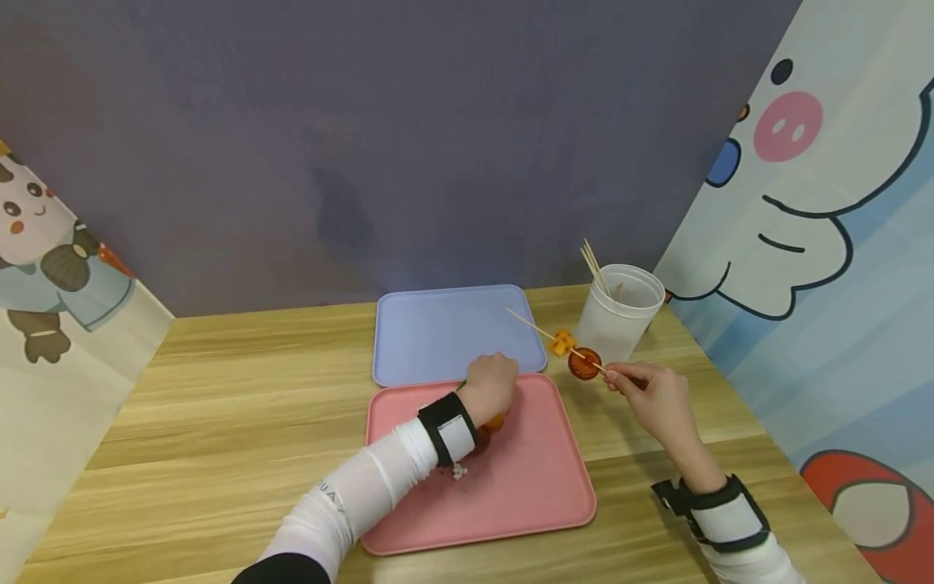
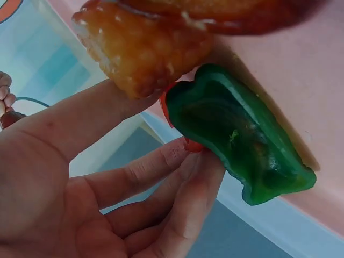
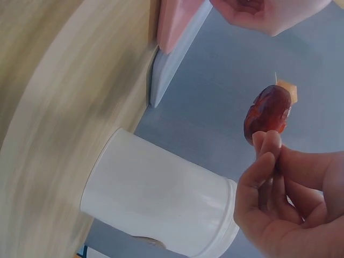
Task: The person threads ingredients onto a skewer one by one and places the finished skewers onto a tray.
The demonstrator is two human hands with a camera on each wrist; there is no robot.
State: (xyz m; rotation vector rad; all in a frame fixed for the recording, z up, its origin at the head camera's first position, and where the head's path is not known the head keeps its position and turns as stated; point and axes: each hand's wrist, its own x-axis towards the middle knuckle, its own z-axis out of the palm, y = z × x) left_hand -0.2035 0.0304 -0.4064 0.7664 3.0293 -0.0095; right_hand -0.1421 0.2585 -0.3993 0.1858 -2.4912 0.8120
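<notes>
My right hand [image 1: 653, 397] pinches the lower end of a thin wooden skewer [image 1: 531, 325], held up near the white cup. Threaded on it are an orange chunk [image 1: 562, 342] and a round, glossy reddish-brown slice [image 1: 584, 363], the slice right by my fingertips. Over the pink tray [image 1: 511, 503], my left hand [image 1: 492, 388] reaches down with its fingers hidden from the head. In the left wrist view its thumb and fingers close on a red piece [image 2: 194, 145], mostly hidden behind a green pepper piece [image 2: 242, 134]. A yellow-brown corn piece [image 2: 142, 51] overlaps the thumb tip.
Behind the pink tray lies a blue tray [image 1: 452, 332]. The white cup [image 1: 609, 328], holding several wooden sticks [image 1: 593, 264], stands at the back right of the wooden table [image 1: 241, 422]. Small white bits [image 1: 458, 470] lie on the pink tray. A grey wall [image 1: 350, 146] rises behind.
</notes>
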